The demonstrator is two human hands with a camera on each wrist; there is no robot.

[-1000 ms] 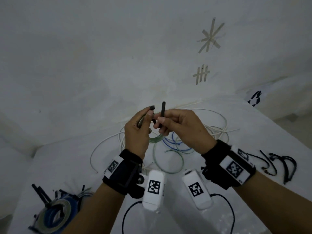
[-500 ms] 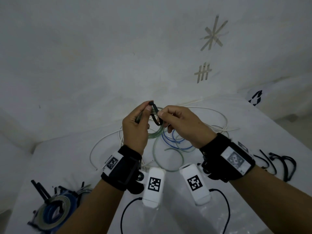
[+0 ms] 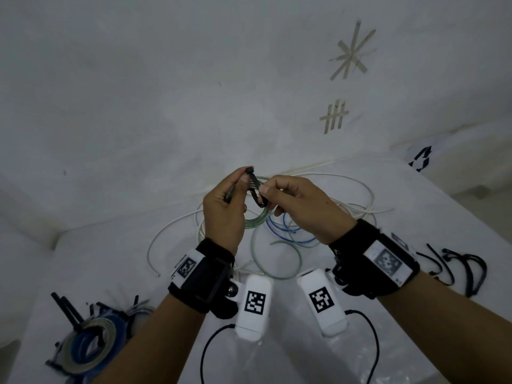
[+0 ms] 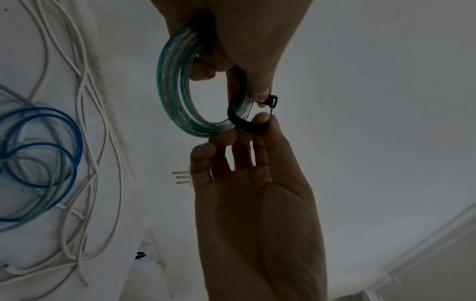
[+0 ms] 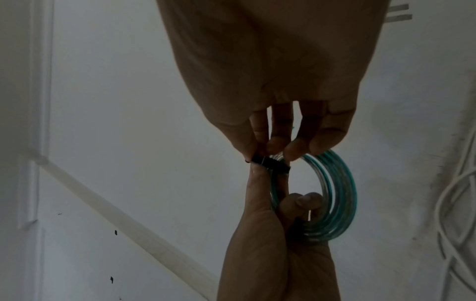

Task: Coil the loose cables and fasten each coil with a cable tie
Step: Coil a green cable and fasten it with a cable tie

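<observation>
We see a glossy translucent teal plastic coil (image 4: 177, 97); matt black plastic cable tie (image 4: 240, 119); smooth white tabletop (image 3: 415, 217).

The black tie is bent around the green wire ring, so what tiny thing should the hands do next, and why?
Probably poke the tie's loose end through its little head and pull it snug. The black tie already curves around the green coil. The left hand pinches the head end and grips the coil, the right hand pinches the other end, and the loop looks loose.
</observation>
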